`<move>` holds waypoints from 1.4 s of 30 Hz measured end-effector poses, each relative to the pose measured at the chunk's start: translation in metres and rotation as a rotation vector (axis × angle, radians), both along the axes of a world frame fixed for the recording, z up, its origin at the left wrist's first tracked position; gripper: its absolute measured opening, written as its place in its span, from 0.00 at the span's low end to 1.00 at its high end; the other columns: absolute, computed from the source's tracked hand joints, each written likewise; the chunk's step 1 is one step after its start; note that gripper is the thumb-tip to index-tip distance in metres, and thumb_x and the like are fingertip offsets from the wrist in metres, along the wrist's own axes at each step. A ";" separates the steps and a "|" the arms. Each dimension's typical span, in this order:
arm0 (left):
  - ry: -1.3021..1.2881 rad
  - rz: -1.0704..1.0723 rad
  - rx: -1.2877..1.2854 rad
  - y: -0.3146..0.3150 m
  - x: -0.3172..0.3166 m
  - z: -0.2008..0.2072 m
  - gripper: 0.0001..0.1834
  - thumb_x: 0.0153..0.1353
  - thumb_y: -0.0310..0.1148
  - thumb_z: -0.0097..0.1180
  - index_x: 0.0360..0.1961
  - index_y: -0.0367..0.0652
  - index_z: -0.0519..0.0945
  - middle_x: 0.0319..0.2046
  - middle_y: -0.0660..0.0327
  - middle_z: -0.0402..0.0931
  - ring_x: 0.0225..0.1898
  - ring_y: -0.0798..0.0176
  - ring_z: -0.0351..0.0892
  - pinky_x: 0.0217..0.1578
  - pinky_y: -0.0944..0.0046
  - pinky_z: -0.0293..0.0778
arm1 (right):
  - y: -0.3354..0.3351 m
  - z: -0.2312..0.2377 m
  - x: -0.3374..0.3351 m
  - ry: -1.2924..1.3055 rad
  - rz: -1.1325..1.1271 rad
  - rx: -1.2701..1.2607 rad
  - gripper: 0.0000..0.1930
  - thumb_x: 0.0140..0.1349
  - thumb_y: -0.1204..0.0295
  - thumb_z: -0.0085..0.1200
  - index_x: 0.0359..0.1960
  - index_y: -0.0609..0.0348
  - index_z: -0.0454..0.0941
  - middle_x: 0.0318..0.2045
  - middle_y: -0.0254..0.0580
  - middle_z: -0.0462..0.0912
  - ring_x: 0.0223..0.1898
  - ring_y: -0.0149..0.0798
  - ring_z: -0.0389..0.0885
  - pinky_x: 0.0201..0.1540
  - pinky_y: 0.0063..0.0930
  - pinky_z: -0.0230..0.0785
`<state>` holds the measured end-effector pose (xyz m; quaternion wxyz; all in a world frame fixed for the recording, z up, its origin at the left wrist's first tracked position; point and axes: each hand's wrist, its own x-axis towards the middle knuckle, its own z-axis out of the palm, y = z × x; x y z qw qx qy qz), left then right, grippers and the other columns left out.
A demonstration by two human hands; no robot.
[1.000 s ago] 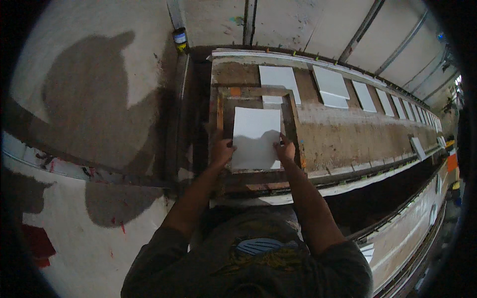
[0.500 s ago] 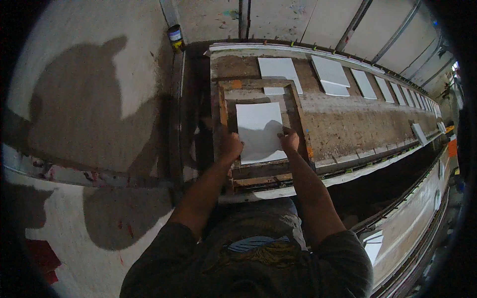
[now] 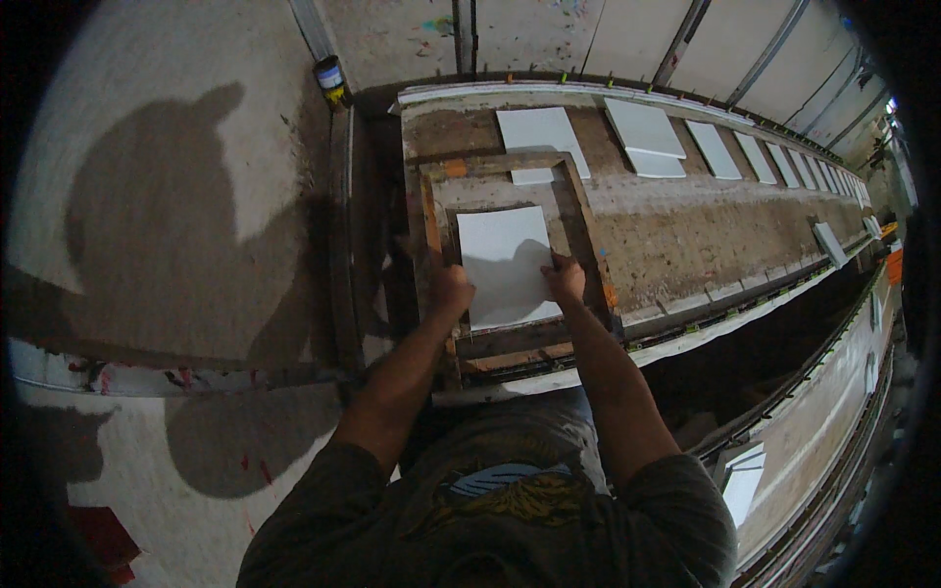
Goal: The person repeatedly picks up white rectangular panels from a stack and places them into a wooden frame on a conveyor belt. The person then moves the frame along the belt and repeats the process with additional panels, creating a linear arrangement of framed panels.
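A white rectangular sheet (image 3: pixel 502 257) lies within a worn wooden frame (image 3: pixel 584 227) at the near end of a long table. My left hand (image 3: pixel 452 290) is closed at the sheet's left edge, fingers curled. At the opposite edge my right hand (image 3: pixel 566 279) pinches the sheet between thumb and fingers. Shadow falls across the sheet's right and lower part. Whether the sheet rests flat or is slightly raised, I cannot tell.
White sheets (image 3: pixel 642 127) lie in a row along the far side of the long table (image 3: pixel 676 240). Another white piece (image 3: pixel 829 245) sits near its front edge. A dark gap separates a second table (image 3: pixel 799 446) at right. A small can (image 3: pixel 331 78) stands at the back left.
The whole view has shifted slightly. Both hands keep their hold at the sheet's side edges, and the sheet stays inside the wooden frame.
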<state>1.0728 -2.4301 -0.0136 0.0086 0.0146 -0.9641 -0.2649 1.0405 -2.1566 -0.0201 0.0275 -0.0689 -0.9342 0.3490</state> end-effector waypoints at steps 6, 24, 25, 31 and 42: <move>-0.129 0.091 0.224 -0.008 -0.002 -0.016 0.24 0.44 0.28 0.65 0.46 0.30 0.81 0.65 0.32 0.58 0.63 0.30 0.66 0.62 0.51 0.68 | -0.004 -0.007 -0.003 -0.040 0.008 0.008 0.21 0.54 0.64 0.67 0.51 0.52 0.84 0.41 0.52 0.87 0.43 0.51 0.86 0.48 0.42 0.77; -0.276 -0.404 -0.467 0.014 -0.007 0.039 0.42 0.57 0.45 0.66 0.68 0.36 0.65 0.71 0.46 0.60 0.54 0.46 0.81 0.53 0.41 0.74 | -0.011 0.004 0.012 -0.150 0.319 0.399 0.33 0.69 0.57 0.47 0.75 0.43 0.54 0.77 0.38 0.51 0.78 0.48 0.46 0.76 0.57 0.39; -0.299 -0.406 -0.460 0.009 -0.005 0.047 0.46 0.54 0.47 0.68 0.69 0.37 0.64 0.72 0.46 0.58 0.54 0.45 0.81 0.53 0.41 0.74 | -0.017 0.014 0.013 -0.139 0.333 0.409 0.33 0.69 0.56 0.47 0.75 0.43 0.55 0.77 0.38 0.52 0.78 0.47 0.46 0.76 0.58 0.37; -0.301 -0.428 -0.380 0.001 -0.015 0.010 0.59 0.46 0.55 0.74 0.72 0.37 0.57 0.75 0.46 0.51 0.57 0.45 0.79 0.55 0.43 0.74 | -0.016 0.017 0.000 -0.065 0.374 0.569 0.34 0.65 0.49 0.54 0.71 0.42 0.64 0.74 0.33 0.59 0.76 0.46 0.50 0.76 0.58 0.35; -0.468 -0.463 -0.483 0.003 -0.020 0.019 0.69 0.38 0.62 0.75 0.75 0.42 0.51 0.77 0.48 0.43 0.66 0.44 0.69 0.57 0.36 0.72 | -0.011 0.053 -0.011 -0.214 0.390 0.534 0.38 0.56 0.45 0.64 0.68 0.35 0.68 0.72 0.29 0.63 0.74 0.49 0.57 0.73 0.67 0.42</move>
